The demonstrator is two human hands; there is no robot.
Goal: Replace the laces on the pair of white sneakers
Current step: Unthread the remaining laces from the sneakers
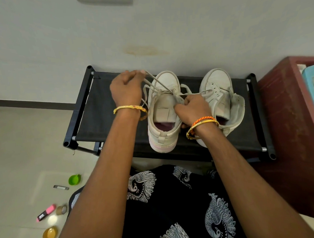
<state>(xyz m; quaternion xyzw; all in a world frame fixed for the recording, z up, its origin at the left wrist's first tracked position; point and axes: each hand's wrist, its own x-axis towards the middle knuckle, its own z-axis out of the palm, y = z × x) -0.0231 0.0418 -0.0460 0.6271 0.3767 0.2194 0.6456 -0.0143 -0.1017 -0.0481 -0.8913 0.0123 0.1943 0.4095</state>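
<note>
Two white high-top sneakers stand side by side on a black fabric shoe rack (103,120), toes pointing away from me. My left hand (126,89) pinches one end of the grey-white lace (156,83) of the left sneaker (163,111) and holds it taut, up and to the left of the toe. My right hand (193,108) grips the right collar edge of that sneaker near the tongue; another strand of lace runs from it toward the right sneaker (221,91). The right sneaker's upper eyelets look empty, with a lace loop lying at its front.
A dark red cabinet (284,114) stands right of the rack, with a light blue container (311,81) on top. On the floor at lower left lie a green cap (74,179), a pink marker (46,212), a tape roll (61,209) and a yellow dish (50,234). A wall is behind.
</note>
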